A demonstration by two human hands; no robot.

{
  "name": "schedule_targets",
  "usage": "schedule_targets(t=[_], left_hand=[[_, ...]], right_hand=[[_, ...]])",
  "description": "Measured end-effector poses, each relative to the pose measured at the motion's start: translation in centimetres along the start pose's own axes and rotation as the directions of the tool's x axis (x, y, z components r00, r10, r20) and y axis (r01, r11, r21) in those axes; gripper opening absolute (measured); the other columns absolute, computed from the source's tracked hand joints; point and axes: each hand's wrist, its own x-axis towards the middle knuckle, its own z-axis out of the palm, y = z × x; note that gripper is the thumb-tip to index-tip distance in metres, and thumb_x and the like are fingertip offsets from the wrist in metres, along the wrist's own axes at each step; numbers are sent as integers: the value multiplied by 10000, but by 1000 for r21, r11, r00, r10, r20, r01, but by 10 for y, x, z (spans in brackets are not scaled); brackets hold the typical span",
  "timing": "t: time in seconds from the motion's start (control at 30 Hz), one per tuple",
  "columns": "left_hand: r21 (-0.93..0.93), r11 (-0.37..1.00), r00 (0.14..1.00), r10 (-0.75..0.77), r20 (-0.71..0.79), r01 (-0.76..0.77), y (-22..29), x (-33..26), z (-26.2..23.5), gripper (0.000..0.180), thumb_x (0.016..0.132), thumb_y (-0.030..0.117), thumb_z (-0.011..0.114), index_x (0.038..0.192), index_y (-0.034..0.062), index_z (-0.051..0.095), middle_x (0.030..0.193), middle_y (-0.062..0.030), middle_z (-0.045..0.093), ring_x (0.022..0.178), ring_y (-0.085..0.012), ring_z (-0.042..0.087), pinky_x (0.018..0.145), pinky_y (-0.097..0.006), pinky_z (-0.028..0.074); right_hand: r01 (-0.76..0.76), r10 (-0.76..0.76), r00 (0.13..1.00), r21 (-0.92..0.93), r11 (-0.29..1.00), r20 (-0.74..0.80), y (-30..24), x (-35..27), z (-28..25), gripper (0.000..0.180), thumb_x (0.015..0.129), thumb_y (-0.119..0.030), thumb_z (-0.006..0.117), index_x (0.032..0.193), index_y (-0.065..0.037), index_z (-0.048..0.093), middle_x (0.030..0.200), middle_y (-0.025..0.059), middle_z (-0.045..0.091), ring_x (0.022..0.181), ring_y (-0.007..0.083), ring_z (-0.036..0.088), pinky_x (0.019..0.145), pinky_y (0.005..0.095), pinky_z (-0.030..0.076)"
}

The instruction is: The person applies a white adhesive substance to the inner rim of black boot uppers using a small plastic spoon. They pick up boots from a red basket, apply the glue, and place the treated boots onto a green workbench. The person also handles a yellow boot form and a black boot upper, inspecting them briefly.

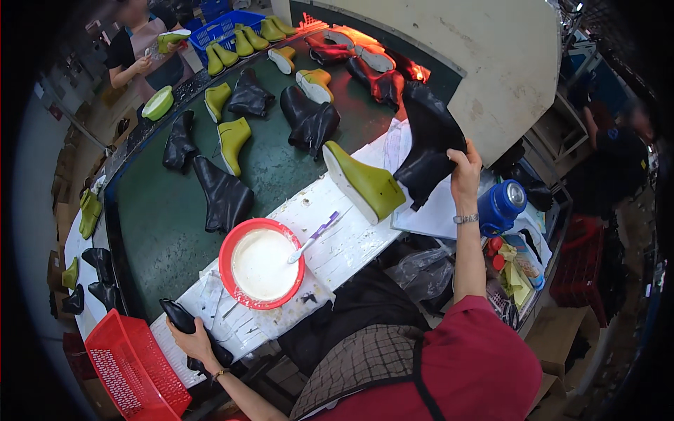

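My right hand (pixel 463 168) is raised at the right, its fingers closed on a black boot (pixel 430 137). Below and left of that boot, a yellow-green shoe last (pixel 368 184) with a white sole rests on the white board. Low on the left, my left hand (pixel 193 342) is wrapped round another black boot (pixel 180 317), part of which is hidden under the palm. Between the hands stands a red bowl (pixel 226 270) of white creamy liquid. A purple-and-white toothbrush (pixel 316 236) leans on its rim.
Black boots (pixel 223 196) and yellow-green lasts (pixel 234 144) lie on a dark green belt (pixel 151 217); red light glows at its far end. A red basket (pixel 133 368) sits lower left, a blue jug (pixel 500 207) at right. Across the belt, a person (pixel 151 49) holds a green last.
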Motion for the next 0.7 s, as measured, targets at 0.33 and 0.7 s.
schedule_targets(t=[0.33, 0.7], left_hand=[[30, 1000, 1000, -1, 5, 0, -8, 1, 4, 833, 740, 247, 756, 1500, 80, 457, 1331, -240, 624, 1162, -428, 621, 993, -495, 480], [51, 998, 999, -42, 17, 41, -5, -2, 3, 835, 742, 254, 742, 1509, 95, 451, 1332, -236, 634, 1159, -428, 625, 992, -496, 480]], right_hand=[[-73, 8, 986, 386, 920, 169, -11, -33, 11, 615, 743, -67, 599, 1345, 58, 586, 1312, 152, 668, 1211, 272, 639, 1107, 361, 459], [-132, 51, 985, 526, 840, 167, -15, -47, 23, 627, 811, -89, 604, 1414, 63, 519, 1376, 168, 628, 1249, 291, 620, 1111, 395, 466]])
